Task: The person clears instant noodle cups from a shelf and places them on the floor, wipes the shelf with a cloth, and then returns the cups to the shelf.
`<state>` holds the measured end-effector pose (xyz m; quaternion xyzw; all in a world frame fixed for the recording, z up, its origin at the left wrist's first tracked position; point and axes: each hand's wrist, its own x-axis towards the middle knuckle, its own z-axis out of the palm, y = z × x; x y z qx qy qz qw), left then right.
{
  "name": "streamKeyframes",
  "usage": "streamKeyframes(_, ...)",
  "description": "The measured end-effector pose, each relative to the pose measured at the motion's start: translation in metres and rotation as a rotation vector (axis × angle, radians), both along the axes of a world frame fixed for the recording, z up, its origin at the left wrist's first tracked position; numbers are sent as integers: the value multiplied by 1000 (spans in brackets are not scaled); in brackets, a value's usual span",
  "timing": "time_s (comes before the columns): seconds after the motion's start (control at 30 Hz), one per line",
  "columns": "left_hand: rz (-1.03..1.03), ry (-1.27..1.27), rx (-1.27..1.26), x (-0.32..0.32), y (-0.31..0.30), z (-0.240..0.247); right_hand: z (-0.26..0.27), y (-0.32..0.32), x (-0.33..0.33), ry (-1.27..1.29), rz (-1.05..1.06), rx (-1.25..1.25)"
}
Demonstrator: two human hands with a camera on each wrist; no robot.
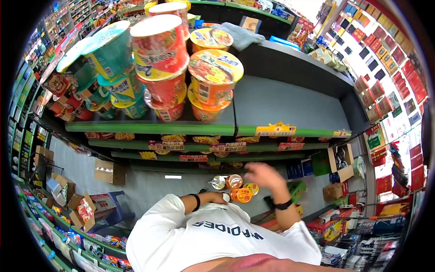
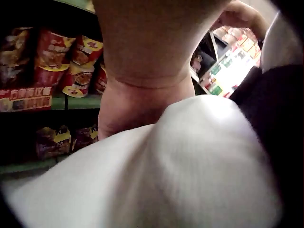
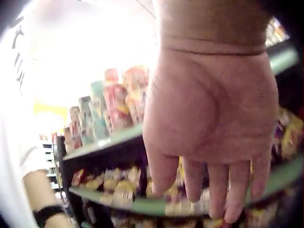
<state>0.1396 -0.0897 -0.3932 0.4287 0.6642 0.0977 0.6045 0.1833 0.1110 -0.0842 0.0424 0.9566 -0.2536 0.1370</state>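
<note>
My right hand (image 1: 266, 176) is raised in front of the lower shelves, touching nothing visible; the right wrist view shows its palm (image 3: 209, 109) with the fingers hanging loosely extended. My left hand (image 1: 215, 198) lies against the front of the white shirt (image 1: 199, 231), beside a small white shape. White cloth (image 2: 171, 171) covers much of the left wrist view, and the fingers are hidden there. Beyond the hands, low down, stand several cups: an orange one (image 1: 240, 195), a reddish one (image 1: 234, 181), a pale one (image 1: 218, 182) and a yellow one (image 1: 251, 189).
Stacked noodle cups (image 1: 158, 50) fill the left of the top shelf, whose green edge (image 1: 181, 128) runs across. A blue-grey cloth (image 1: 240, 36) lies behind. Cardboard boxes (image 1: 109, 171) and a blue stool (image 1: 113, 212) stand left; an open box (image 1: 340, 163) and green crate (image 1: 297, 191) stand right.
</note>
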Motion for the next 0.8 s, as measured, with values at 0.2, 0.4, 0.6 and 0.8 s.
streamKeyframes(0.2,375,255,247,-41,-68,56,175,32,-184,785,-134,770)
streamKeyframes(0.4,700,250,230,-59,-127,58,207,47,-337,859,-13,905)
streamKeyframes(0.6,1023,280,324,-36,-185,16,172,104,-388,948,52,677)
streamKeyframes(0.8,1299,273,325,8,-223,-34,227,141,-338,912,-584,-297)
